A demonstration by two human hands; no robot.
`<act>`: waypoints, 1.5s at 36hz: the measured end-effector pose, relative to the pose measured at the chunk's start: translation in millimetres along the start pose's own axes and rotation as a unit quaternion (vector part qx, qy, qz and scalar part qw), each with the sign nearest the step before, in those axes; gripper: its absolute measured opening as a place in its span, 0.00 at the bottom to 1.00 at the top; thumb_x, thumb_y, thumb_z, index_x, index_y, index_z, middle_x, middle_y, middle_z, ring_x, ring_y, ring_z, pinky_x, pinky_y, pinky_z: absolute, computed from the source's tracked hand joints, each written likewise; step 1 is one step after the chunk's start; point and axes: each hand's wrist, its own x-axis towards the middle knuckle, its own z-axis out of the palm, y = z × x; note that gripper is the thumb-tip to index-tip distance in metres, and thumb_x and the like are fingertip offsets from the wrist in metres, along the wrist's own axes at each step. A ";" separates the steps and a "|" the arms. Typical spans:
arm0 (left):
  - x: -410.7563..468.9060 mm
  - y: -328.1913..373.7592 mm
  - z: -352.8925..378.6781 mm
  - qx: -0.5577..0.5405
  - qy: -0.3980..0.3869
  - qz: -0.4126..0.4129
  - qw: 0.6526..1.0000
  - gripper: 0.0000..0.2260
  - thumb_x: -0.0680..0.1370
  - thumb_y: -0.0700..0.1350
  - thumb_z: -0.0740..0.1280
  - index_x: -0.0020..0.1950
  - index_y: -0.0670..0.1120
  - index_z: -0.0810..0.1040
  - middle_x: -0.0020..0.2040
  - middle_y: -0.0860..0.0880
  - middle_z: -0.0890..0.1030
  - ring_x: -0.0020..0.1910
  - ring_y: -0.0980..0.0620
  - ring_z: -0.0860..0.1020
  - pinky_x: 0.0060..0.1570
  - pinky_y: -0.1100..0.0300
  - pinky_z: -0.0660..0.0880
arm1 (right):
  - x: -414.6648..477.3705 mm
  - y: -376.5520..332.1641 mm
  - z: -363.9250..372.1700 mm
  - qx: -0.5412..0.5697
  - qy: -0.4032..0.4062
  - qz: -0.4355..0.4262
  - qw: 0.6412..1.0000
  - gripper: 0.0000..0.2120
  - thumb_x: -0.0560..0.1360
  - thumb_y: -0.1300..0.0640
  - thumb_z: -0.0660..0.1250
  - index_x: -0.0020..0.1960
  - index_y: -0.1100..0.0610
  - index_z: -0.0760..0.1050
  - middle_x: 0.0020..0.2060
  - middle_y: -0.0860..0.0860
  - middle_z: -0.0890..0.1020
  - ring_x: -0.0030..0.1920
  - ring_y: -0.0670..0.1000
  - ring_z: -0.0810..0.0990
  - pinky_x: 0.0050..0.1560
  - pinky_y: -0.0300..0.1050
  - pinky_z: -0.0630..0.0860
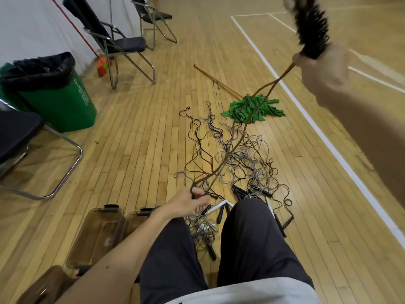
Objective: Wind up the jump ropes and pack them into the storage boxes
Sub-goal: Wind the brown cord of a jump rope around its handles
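Observation:
My right hand is raised at the upper right and grips black jump rope handles, blurred by motion. A doubled brown rope runs taut from them down to my left hand, which pinches it low above the floor. A tangled pile of black and grey jump ropes with black handles lies on the wooden floor in front of my knees. Two clear brown storage boxes stand side by side on the floor at my left, by my left forearm.
A green mop with a wooden handle lies beyond the rope pile. A green bin with a black liner stands at the left. Folding chairs stand at the left and back. White court lines cross the floor on the right.

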 end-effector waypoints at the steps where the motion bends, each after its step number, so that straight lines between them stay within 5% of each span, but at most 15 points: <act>1: -2.0 8.5 -0.8 0.007 -0.004 0.000 1.000 0.19 0.80 0.62 0.62 0.40 0.51 0.82 0.39 0.56 0.80 0.38 0.54 0.77 0.42 0.58 0.74 | -9.0 4.2 5.2 -0.021 -0.025 0.005 0.999 0.09 0.79 0.56 0.69 0.58 0.58 0.79 0.44 0.52 0.80 0.37 0.46 0.76 0.28 0.30 0.71; 6: -6.9 49.7 -4.1 -0.056 0.006 0.014 0.998 0.22 0.85 0.55 0.54 0.45 0.44 0.80 0.56 0.54 0.77 0.46 0.66 0.74 0.42 0.69 0.71 | -61.9 30.5 37.1 -0.037 -0.209 0.033 0.977 0.04 0.80 0.62 0.68 0.54 0.61 0.76 0.38 0.52 0.79 0.24 0.40 0.74 0.24 0.34 0.71; 9: -6.1 58.4 -5.8 -0.184 0.033 -0.005 0.982 0.22 0.85 0.55 0.53 0.45 0.44 0.79 0.57 0.52 0.82 0.58 0.57 0.77 0.59 0.56 0.69 | -90.5 46.4 55.5 0.010 -0.289 0.109 0.951 0.04 0.79 0.62 0.69 0.50 0.61 0.74 0.41 0.55 0.81 0.26 0.42 0.74 0.26 0.34 0.71; 12: -6.8 62.2 -9.4 -0.275 0.029 -0.005 0.961 0.23 0.86 0.53 0.51 0.49 0.41 0.80 0.50 0.44 0.86 0.55 0.49 0.83 0.66 0.51 0.67 | -114.8 64.3 68.7 0.073 -0.338 0.208 0.915 0.08 0.77 0.60 0.71 0.52 0.63 0.75 0.36 0.54 0.79 0.28 0.46 0.72 0.28 0.39 0.69; 16: -11.7 64.4 -13.8 -0.288 0.001 -0.011 0.958 0.20 0.86 0.50 0.54 0.55 0.34 0.75 0.42 0.43 0.85 0.46 0.44 0.84 0.50 0.57 0.77 | -138.5 72.7 77.3 0.176 -0.393 0.279 0.858 0.04 0.79 0.64 0.68 0.50 0.62 0.73 0.30 0.52 0.81 0.25 0.47 0.69 0.24 0.38 0.63; 19: -16.8 60.9 -16.5 -0.292 -0.038 -0.006 0.956 0.15 0.86 0.50 0.56 0.55 0.37 0.71 0.38 0.45 0.81 0.38 0.46 0.80 0.45 0.54 0.77 | -150.7 70.3 80.6 0.181 -0.413 0.279 0.848 0.03 0.80 0.63 0.67 0.51 0.61 0.73 0.33 0.54 0.83 0.29 0.49 0.78 0.26 0.38 0.67; 23: -21.6 66.6 -19.0 -0.281 -0.095 0.009 0.955 0.11 0.86 0.49 0.57 0.50 0.42 0.69 0.33 0.48 0.73 0.30 0.49 0.71 0.36 0.55 0.71 | -166.4 67.3 87.6 0.199 -0.435 0.302 0.824 0.03 0.80 0.60 0.68 0.49 0.58 0.74 0.34 0.53 0.83 0.37 0.53 0.84 0.40 0.46 0.77; 27: -25.6 61.2 -34.2 -0.332 -0.183 0.003 0.925 0.11 0.84 0.48 0.59 0.45 0.44 0.70 0.32 0.49 0.69 0.25 0.52 0.67 0.28 0.60 0.67 | -165.3 68.9 92.2 0.305 -0.409 0.372 0.776 0.04 0.80 0.60 0.68 0.47 0.56 0.74 0.29 0.49 0.77 0.32 0.49 0.78 0.59 0.60 0.79; 30: -26.7 52.4 -38.8 -0.306 -0.261 -0.016 0.916 0.10 0.83 0.47 0.63 0.44 0.44 0.72 0.33 0.47 0.72 0.23 0.54 0.68 0.23 0.64 0.66 | -159.5 70.2 93.9 0.391 -0.389 0.414 0.724 0.04 0.80 0.60 0.67 0.48 0.56 0.73 0.28 0.47 0.74 0.25 0.45 0.70 0.60 0.66 0.78; 34: -25.1 54.8 -36.3 -0.258 -0.315 -0.071 0.911 0.10 0.81 0.47 0.65 0.41 0.45 0.73 0.30 0.49 0.70 0.21 0.57 0.65 0.21 0.67 0.61 | -165.8 63.1 101.0 0.434 -0.414 0.436 0.671 0.06 0.80 0.59 0.66 0.46 0.55 0.71 0.27 0.47 0.73 0.23 0.43 0.66 0.51 0.52 0.79; 36: -23.5 59.2 -35.6 -0.219 -0.336 -0.098 0.911 0.12 0.82 0.45 0.63 0.38 0.46 0.74 0.28 0.50 0.69 0.20 0.58 0.64 0.21 0.66 0.59 | -173.2 55.5 105.5 0.420 -0.431 0.428 0.674 0.08 0.80 0.59 0.67 0.43 0.54 0.71 0.27 0.46 0.73 0.22 0.42 0.66 0.37 0.38 0.74; 39: -23.2 65.2 -35.4 -0.172 -0.337 -0.142 0.915 0.15 0.82 0.43 0.60 0.35 0.47 0.74 0.28 0.49 0.68 0.20 0.57 0.61 0.22 0.64 0.56 | -178.3 47.2 112.5 0.381 -0.445 0.400 0.705 0.10 0.79 0.59 0.68 0.40 0.54 0.74 0.26 0.46 0.74 0.22 0.42 0.66 0.23 0.32 0.65; 46: -23.0 73.0 -32.1 -0.118 -0.284 -0.121 0.944 0.13 0.81 0.44 0.61 0.37 0.46 0.74 0.30 0.49 0.72 0.25 0.53 0.64 0.27 0.60 0.60 | -172.8 46.9 127.5 0.469 -0.370 0.441 0.670 0.07 0.80 0.61 0.66 0.44 0.55 0.71 0.24 0.45 0.72 0.21 0.42 0.64 0.34 0.36 0.67; 54: -23.2 58.4 -29.5 -0.182 -0.151 -0.009 0.972 0.12 0.84 0.51 0.62 0.44 0.45 0.72 0.31 0.52 0.73 0.29 0.55 0.70 0.34 0.62 0.71 | -118.7 50.3 103.9 0.464 -0.316 0.374 0.738 0.08 0.82 0.62 0.61 0.44 0.55 0.69 0.23 0.46 0.69 0.21 0.43 0.61 0.23 0.36 0.60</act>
